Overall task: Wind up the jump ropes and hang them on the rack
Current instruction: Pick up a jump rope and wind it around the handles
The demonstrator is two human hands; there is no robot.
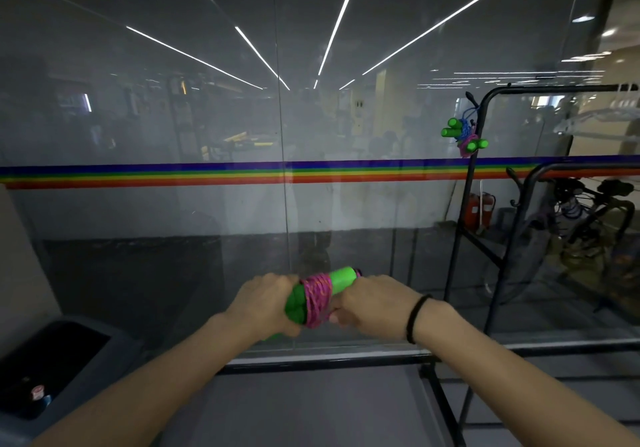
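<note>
I see both hands low centre of frame, working one jump rope (316, 299). Its green handles (341, 278) lie side by side, tilted up to the right, with the pink cord (317, 296) wound tight round their middle.

The left hand (266, 303) has its fingers curled round the lower-left end of the handles, a firm grip. The right hand (370, 304) sits just right of the winding, fingers curled under and touching the cord and handles. I cannot tell if it pinches the cord's loose end. There's a black hair tie (415, 318) on the right wrist.

The rack (479, 169) is a black tube frame at right of frame, well apart from the hands. Hung ropes (464, 135), with green handles and blue and pink cord, dangle in a bunch from a hook (471, 98) near its upper post, upper right of frame.

Behind the hands is a glass wall (207, 117) with a rainbow stripe (173, 174) running across mid frame. There's a dark bin (62, 360) at lower left. A bicycle (595, 211) is behind the rack at far right, and red fire extinguishers (479, 207) stand on the floor beyond the glass.
</note>
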